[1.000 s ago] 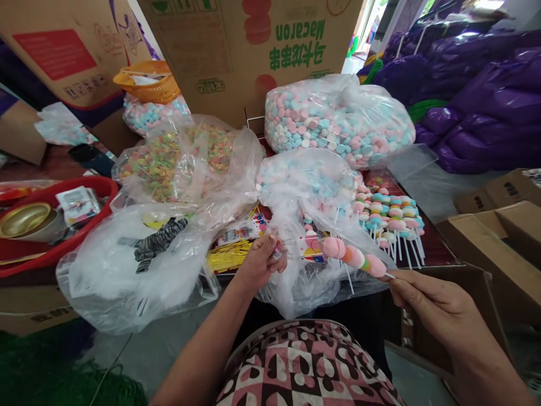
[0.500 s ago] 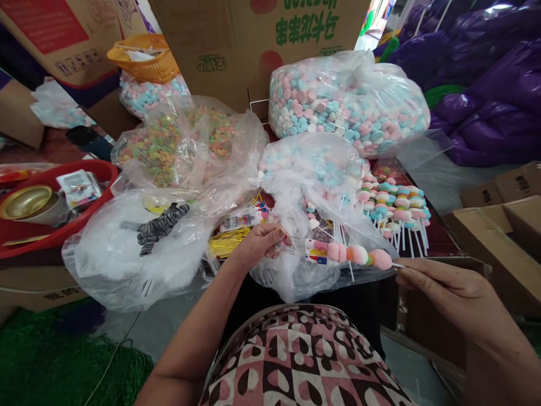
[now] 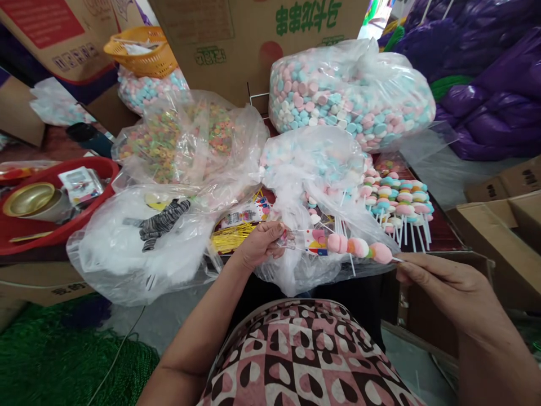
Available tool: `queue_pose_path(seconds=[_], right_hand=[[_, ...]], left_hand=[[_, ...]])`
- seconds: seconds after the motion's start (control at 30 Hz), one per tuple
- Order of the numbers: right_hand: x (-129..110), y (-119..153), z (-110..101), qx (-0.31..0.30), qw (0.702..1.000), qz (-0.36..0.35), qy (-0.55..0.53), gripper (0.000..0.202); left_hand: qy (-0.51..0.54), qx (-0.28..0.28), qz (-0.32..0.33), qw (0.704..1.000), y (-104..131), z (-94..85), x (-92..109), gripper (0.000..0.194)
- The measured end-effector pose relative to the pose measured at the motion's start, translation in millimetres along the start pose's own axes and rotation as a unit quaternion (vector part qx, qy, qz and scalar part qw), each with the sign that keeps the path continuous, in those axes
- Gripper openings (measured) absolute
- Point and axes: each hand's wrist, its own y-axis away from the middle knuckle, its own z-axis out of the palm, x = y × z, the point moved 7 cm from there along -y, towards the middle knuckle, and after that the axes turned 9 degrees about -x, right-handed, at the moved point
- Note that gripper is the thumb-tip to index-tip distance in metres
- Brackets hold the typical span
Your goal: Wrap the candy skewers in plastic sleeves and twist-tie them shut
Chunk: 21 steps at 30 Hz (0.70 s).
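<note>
My left hand (image 3: 265, 243) pinches the end of a clear plastic wrapper (image 3: 315, 242) with a colourful printed band. From its other side, my right hand (image 3: 439, 276) grips the thin white stick of a marshmallow skewer (image 3: 358, 248), held level over the table edge. Pink and white marshmallows alternate with orange and green gummy pieces on it. The skewer's far end meets the printed band; how far it sits inside the wrapper I cannot tell. Behind my right hand lie several finished marshmallow skewers (image 3: 401, 200). Beside my left hand are yellow twist ties (image 3: 232, 239) and printed wrappers (image 3: 245, 214).
Bags of marshmallows (image 3: 350, 96) and gummy rings (image 3: 177, 144) line the back, before a large cardboard box (image 3: 236, 56). A white plastic bag (image 3: 131, 254) carries dark striped sleeves (image 3: 164, 223). At left stands a red basin (image 3: 107, 175); open cartons (image 3: 502, 225) stand at right.
The view has shifted slightly. Both hands keep their grip and the skewer stays almost in place; the clear wrapper by my left hand shows a little more plainly.
</note>
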Motion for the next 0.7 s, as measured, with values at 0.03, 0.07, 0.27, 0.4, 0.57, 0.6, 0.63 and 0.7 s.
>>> queue_pose_path(seconds=[0.03,0.07,0.27,0.4,0.57,0.6,0.63,0.7], right_hand=[[3,1,1,0.004,1.0,0.002,-0.012,0.022],[6,2,2,0.008,1.0,0.005,-0.026,0.02],[-5,6,22,0.026,0.98,-0.02,-0.196,0.018],[-31,-2,49,0.021,0.958,-0.043,-0.282,0.015],[-43,-16,79,0.011,0.956,-0.054,-0.29,0.018],[-44,-18,85,0.002,0.956,-0.049,-0.29,0.02],[-44,-18,90,-0.011,0.956,-0.041,-0.29,0.023],[-43,-18,100,-0.044,0.958,-0.02,-0.284,0.029]], left_hand=[[-0.005,0.005,-0.003,1.0,0,-0.2,0,0.046],[-0.011,0.009,-0.008,1.0,1,-0.5,-1,0.045],[-0.019,0.015,0.007,1.0,1,-0.7,-2,0.045],[-0.062,0.033,-0.001,0.998,-1,3.3,-3,0.046],[-0.136,0.049,-0.001,0.99,-2,13.1,-1,0.051],[-0.155,0.052,-0.001,0.987,-1,14.0,-1,0.051],[-0.174,0.055,0.0,0.983,0,14.5,-1,0.05],[-0.207,0.06,0.004,0.976,2,15.0,1,0.049]])
